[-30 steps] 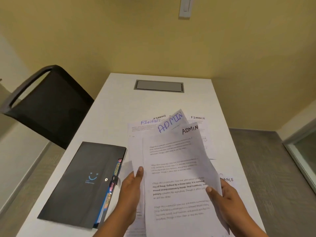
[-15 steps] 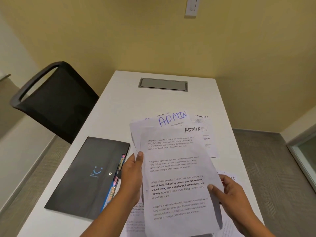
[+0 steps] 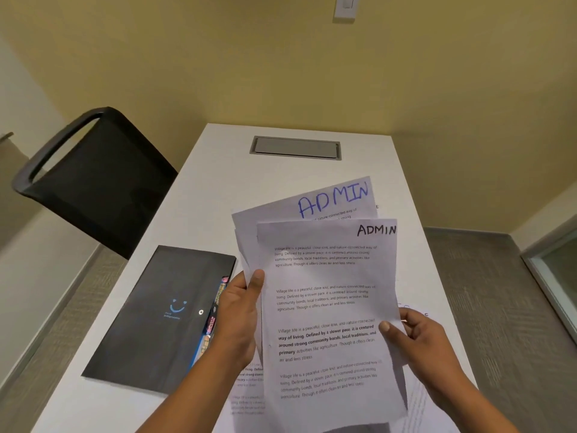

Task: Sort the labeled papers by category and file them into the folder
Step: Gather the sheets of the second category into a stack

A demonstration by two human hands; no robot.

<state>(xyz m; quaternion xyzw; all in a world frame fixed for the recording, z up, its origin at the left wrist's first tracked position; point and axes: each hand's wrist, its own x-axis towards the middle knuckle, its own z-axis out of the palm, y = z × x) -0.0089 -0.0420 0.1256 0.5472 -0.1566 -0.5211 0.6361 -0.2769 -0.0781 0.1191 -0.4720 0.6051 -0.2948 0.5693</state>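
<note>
Both my hands hold up a small stack of ADMIN papers [image 3: 327, 307] above the white table [image 3: 218, 170]. My left hand [image 3: 240, 314] grips the stack's left edge with the thumb on the front sheet. At the right edge, my right hand [image 3: 418, 342] pinches it, thumb on top. The front sheet bears ADMIN in black; a sheet behind it [image 3: 331, 198] shows ADMIN in blue. A closed black folder [image 3: 156, 314] with a smiley logo lies flat to the left, coloured tabs showing at its right edge. More printed sheets [image 3: 246, 392] lie on the table below, mostly hidden.
A black chair [image 3: 93, 176] stands at the table's left side. A grey cable hatch [image 3: 295, 147] is set into the table's far end. Yellow walls close in behind, and a glass door edge [image 3: 549, 276] shows at the right.
The ADMIN stack has been raised closer to the camera and squared upright, now covering the FINANCE sheets on the table. Both hands keep their hold.
</note>
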